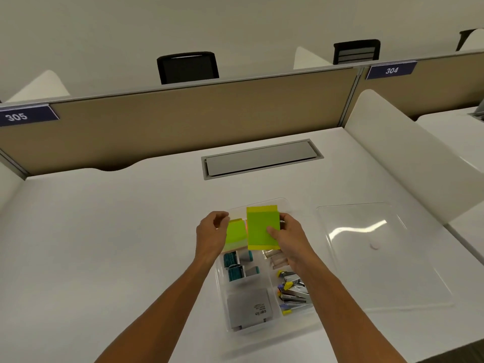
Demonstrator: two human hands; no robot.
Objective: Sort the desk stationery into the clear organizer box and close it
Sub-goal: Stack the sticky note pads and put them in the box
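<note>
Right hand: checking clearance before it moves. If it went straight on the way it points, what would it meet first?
Probably the organizer box's far wall, then bare desk; depth is unclear.

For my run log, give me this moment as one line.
right hand: holds green sticky pad | left hand: holds smaller green pad | organizer box: open | lid: on desk, right

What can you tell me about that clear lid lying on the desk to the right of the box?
The lid is a clear, glossy plastic sheet, rectangular with rounded corners and a raised rim. Ceiling lights glint off it, and a small round mark shows near its middle. It lies flat on the white desk, right of the open box and apart from it. Neither hand touches it, so the box is not yet closed.
</note>
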